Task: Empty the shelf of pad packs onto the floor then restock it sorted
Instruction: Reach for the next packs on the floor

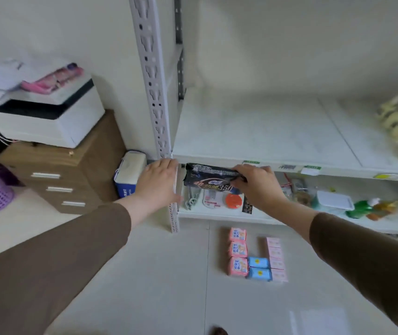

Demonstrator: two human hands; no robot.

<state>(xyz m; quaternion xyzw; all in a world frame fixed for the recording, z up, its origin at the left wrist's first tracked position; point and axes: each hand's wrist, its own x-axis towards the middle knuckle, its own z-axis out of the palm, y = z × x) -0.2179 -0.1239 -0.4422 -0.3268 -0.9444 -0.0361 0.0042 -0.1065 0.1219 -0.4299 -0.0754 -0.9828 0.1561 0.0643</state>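
- Currently, right hand [258, 184], arm extended, pinches the right end of the black pad pack [211, 177] just below the shelf [265, 141] edge.
- Left hand [159, 182], fingers straight, rests against the upright post [161, 131].
- Pad packs [256, 257] lie in rows on the floor [156, 274], near right.

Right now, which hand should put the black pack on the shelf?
Right hand: it already grips the black pack just below the shelf edge. Left hand rests flat against the upright.

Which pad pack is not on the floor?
The black pack. The right hand holds it up at the shelf edge, while the pink packs and blue packs lie on the floor.
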